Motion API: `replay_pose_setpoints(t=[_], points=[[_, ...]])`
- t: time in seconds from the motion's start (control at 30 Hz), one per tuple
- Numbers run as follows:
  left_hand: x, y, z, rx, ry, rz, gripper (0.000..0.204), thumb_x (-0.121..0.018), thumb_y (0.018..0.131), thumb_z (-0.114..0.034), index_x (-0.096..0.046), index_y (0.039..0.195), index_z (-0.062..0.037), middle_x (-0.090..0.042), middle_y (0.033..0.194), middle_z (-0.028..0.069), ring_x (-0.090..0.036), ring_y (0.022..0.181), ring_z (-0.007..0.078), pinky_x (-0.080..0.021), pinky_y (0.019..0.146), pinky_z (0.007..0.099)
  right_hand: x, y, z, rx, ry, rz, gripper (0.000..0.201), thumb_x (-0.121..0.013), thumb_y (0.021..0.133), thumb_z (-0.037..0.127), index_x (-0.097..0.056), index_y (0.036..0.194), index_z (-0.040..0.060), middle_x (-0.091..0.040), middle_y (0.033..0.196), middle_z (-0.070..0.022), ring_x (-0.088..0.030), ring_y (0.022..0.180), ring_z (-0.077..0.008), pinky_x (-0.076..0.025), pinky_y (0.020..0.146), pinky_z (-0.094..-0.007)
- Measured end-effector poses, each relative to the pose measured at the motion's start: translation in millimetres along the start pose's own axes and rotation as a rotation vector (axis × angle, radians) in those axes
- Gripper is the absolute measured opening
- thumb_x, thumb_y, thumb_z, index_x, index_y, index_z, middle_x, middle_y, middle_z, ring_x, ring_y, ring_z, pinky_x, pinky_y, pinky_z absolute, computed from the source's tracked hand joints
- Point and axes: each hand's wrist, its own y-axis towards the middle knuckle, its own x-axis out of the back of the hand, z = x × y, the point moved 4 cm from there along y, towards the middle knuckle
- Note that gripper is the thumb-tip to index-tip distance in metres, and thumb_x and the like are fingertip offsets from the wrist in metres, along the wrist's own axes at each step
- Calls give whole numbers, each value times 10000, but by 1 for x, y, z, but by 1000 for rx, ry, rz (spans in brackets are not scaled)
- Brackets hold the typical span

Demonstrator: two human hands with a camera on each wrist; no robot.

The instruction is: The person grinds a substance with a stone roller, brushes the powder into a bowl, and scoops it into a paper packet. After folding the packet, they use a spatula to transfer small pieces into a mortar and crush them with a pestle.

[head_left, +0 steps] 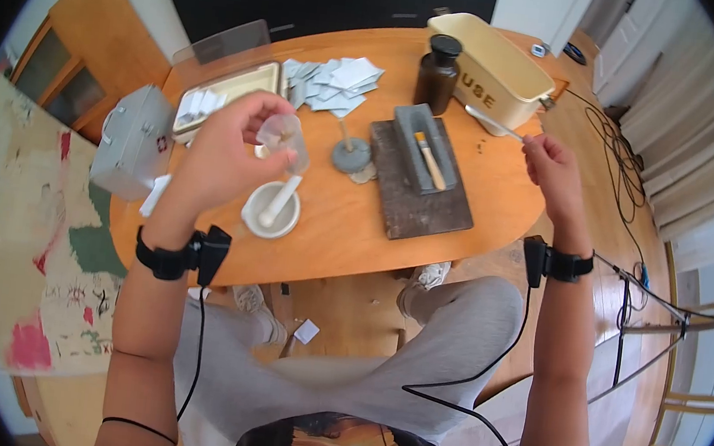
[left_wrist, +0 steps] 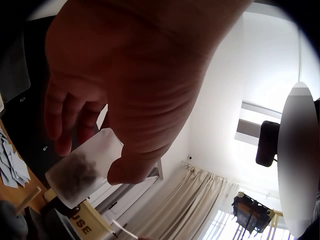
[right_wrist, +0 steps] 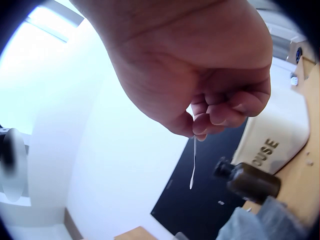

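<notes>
My left hand (head_left: 229, 153) grips a small translucent plastic cup (head_left: 286, 139) above the table's left part. Dark bits show through the cup's wall (left_wrist: 82, 170) in the left wrist view. Right below it stands a white mortar (head_left: 254, 223) with a white pestle (head_left: 281, 202) leaning in it. Off to the right, my right hand (head_left: 556, 179) pinches the end of a thin metal spoon (head_left: 496, 123) between thumb and fingers. Its narrow tip (right_wrist: 192, 182) points away from the hand in the right wrist view. The spoon overlaps the cream bin (head_left: 517, 109) in the head view.
A brown glass bottle (head_left: 436, 79) stands beside the bin. Centrally, a stone trough (head_left: 414, 138) with a brush (head_left: 429, 161) sits on a dark board (head_left: 410, 215). Nearby are a grey round stone with a stick (head_left: 351, 154), silvery packets (head_left: 337, 82), an open box (head_left: 254, 82) and a first-aid case (head_left: 132, 143).
</notes>
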Motion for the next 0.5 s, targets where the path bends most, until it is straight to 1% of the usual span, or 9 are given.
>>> replay_pose_setpoints(t=[0.03,0.07,0.1,0.17,0.3,0.37,0.4,0.47,0.5], points=[[-4,-17,10,-37,-89,-3,483,-823,853,-59,-649,1302,-17,-700,1153,37,-693,1044,135,-555,968,294,-11,-9,23,92,29,45,284,-707,1078,275,-691,900,54,-573,701,60,-507,626,-44,-403,578,-228],[-6,-33,17,-16,-88,-18,483,-823,853,-59,-649,1302,-17,-700,1153,37,-693,1044,135,-555,968,294,-23,-18,46,183,59,88,273,-705,1082,257,-690,900,54,-567,704,67,-501,630,-40,-397,582,-224],[-10,-47,22,-28,-115,-22,489,-824,850,-55,-649,1305,-20,-672,1186,37,-683,1073,134,-553,979,300,-37,-29,65,179,56,112,273,-705,1082,257,-690,900,54,-567,704,67,-501,630,-40,-397,582,-224],[-14,-70,35,-34,-113,-36,512,-831,838,-39,-648,1316,-22,-605,1250,49,-658,1147,139,-549,1014,315,-73,-54,110,341,14,185,261,-709,1085,240,-690,905,51,-564,712,85,-486,630,-34,-383,586,-224],[-14,-103,53,-28,-88,-147,523,-851,823,-45,-656,1308,-20,-628,1217,72,-670,1121,172,-555,1007,317,-153,-101,157,440,-51,353,238,-745,1058,231,-694,925,40,-555,686,55,-485,622,-44,-381,578,-238],[-14,-114,66,-43,-88,-196,516,-856,818,-49,-664,1297,-21,-635,1217,79,-670,1113,184,-558,992,324,-187,-119,172,528,-282,394,200,-783,1004,190,-687,928,32,-599,670,-30,-568,585,-142,-428,561,-313],[-12,-119,70,-73,-84,-233,510,-862,813,-53,-671,1285,-22,-642,1217,86,-671,1104,195,-561,977,331,-201,-123,172,529,-288,410,200,-783,1004,190,-687,928,32,-599,670,-30,-568,585,-142,-428,561,-313],[-9,-126,77,-66,-83,-251,497,-865,809,-52,-678,1268,-21,-645,1214,94,-670,1099,211,-563,963,341,-228,-133,178,748,-417,399,185,-795,955,164,-671,903,36,-646,702,-119,-646,615,-283,-479,573,-402],[-8,-129,80,-69,-75,-257,483,-868,804,-50,-685,1250,-20,-648,1212,101,-669,1094,227,-564,949,351,-239,-138,182,834,-513,376,194,-786,927,142,-637,851,43,-680,733,-135,-668,666,-360,-511,603,-454]])
